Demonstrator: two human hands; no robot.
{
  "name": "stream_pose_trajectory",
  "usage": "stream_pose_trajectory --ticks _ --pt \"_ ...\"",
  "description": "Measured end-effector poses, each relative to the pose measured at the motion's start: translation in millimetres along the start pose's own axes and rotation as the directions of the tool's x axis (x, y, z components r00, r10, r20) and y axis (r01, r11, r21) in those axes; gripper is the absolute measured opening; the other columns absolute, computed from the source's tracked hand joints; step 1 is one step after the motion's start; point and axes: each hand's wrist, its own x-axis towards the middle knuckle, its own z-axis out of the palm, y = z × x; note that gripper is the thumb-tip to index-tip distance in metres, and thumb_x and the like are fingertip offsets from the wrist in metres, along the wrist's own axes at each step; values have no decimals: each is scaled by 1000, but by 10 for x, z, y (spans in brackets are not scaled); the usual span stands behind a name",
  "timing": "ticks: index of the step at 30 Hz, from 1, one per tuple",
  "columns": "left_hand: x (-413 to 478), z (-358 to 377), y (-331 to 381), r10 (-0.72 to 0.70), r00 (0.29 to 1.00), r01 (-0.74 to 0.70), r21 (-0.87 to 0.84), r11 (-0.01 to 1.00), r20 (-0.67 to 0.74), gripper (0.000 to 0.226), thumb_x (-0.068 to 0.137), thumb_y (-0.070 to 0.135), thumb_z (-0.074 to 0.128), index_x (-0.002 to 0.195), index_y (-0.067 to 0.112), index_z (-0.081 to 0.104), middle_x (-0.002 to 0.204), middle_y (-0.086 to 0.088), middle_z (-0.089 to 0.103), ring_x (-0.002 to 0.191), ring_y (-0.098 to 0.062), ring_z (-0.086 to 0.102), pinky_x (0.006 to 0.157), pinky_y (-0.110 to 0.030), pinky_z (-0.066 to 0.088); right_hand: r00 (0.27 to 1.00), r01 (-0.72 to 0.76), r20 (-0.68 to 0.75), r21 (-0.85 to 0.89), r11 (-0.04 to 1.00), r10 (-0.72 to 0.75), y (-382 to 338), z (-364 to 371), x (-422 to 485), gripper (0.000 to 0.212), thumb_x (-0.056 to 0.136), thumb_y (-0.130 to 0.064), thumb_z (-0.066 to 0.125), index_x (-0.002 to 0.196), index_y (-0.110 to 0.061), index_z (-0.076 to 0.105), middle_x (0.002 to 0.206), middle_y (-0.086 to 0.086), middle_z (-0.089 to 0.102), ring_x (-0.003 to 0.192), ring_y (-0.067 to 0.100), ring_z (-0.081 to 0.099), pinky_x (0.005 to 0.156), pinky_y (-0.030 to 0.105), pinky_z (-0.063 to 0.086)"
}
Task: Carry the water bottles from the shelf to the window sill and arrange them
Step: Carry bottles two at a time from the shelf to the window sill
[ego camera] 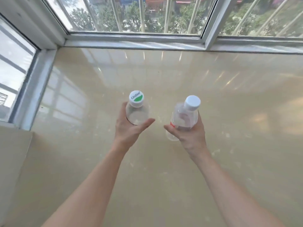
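Two bare forearms stretch over the sill. The left hand (129, 128) has its grip clamped round a clear plastic water bottle with a green-marked white cap (136, 114), held upright. The right hand (191, 133) is clamped likewise on a clear plastic bottle with a plain white cap and red label (185, 117), which tilts. Both are over the glossy beige window sill (164, 76); whether they touch it I cannot tell. This looks like the setting-down step: next, stand each bottle upright, side by side, nearer the white window frame (134, 40).

A glossy beige window sill (213, 95) mirrors daylight. White-framed windows (134, 37) stand far and left; trees (105, 18) show outside.
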Motion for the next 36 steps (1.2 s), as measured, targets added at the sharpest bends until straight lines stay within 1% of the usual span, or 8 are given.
stream_pose_trajectory --ticks 4,11,20,25,28,31,33,36 --pt "247 73 -176 10 1000 -10 -13 1000 -25 69 62 36 92 119 24 56 113 -5 67 107 -22 65 92 -49 55 996 58 70 -16 998 -56 86 81 313 64 64 -12 94 113 -11 52 96 -2 61 87 16 61 77 37 56" --pt "346 51 -494 33 998 -31 30 999 -52 66 61 39 92 116 29 56 106 8 71 100 -5 67 82 -17 53 993 72 99 -91 993 -63 351 43 541 67 64 -12 95 115 -2 52 96 10 61 85 21 60 77 43 55" --pt "370 -48 -841 -104 994 97 147 984 41 66 48 44 83 106 48 53 95 38 67 100 7 65 86 -22 51 997 23 74 -398 917 7 618 -52 487 65 64 -20 94 120 -16 63 85 -30 69 85 -17 63 76 2 42" --pt "416 -79 -943 -114 991 92 284 954 63 72 64 25 91 127 25 57 114 9 69 111 -11 63 97 -32 50 999 -34 19 -509 860 50 709 -8 504 59 66 -25 93 116 -12 66 73 -24 44 61 -11 49 60 2 36" --pt "418 -88 -972 -113 992 87 333 939 60 75 67 23 90 132 25 54 116 10 65 112 -10 60 92 -23 44 994 -60 41 -550 833 99 709 -21 519 36 68 -23 93 91 -22 65 71 -21 49 60 -8 51 60 5 36" --pt "399 -96 -986 -83 994 48 400 915 71 76 68 24 89 132 25 49 113 15 59 113 -9 57 89 -21 39 995 -35 50 -600 799 81 699 -37 517 56 70 -20 91 68 -36 37 46 -23 44 47 -13 48 51 5 35" --pt "360 -160 -994 -63 994 14 474 880 88 80 69 24 88 136 24 43 120 11 59 116 -13 55 89 -22 37 995 -18 62 -643 765 76 670 -68 480 33 72 -22 88 80 -24 56 64 -22 56 61 -7 55 54 8 36" --pt "195 -338 -950 -89 994 36 612 790 56 86 74 27 83 146 24 35 136 2 51 122 -21 53 90 -29 39 997 -15 38 -729 684 62 595 -189 343 48 74 -19 85 111 -11 56 102 -1 54 95 16 52 70 20 34"
